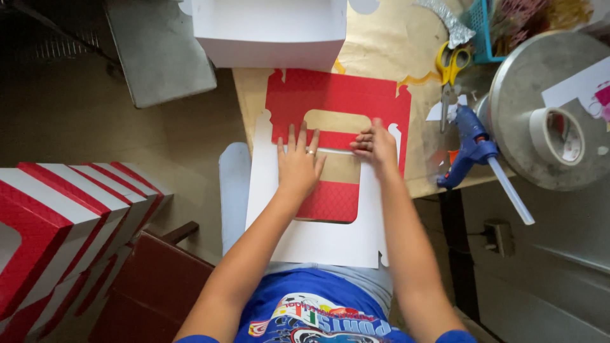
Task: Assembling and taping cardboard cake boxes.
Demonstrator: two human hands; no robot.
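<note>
A flat white cardboard box blank (318,238) with a cut-out window lies over a red patterned blank (337,95) on a small brown table (387,44). My left hand (298,162) rests flat, fingers spread, on the white blank at the window's upper left corner; a ring is on one finger. My right hand (376,145) presses with bent fingers on the window's upper right edge, over the red sheet. A thin clear strip runs between the two hands along the window's top edge. Neither hand grips anything.
A blue glue gun (473,149) lies at the table's right edge, with yellow scissors (450,67) behind it. A folded white box (270,32) stands at the back. A tape roll (559,134) sits on a round metal tray (540,82). Red-and-white striped boxes (57,222) are stacked at left.
</note>
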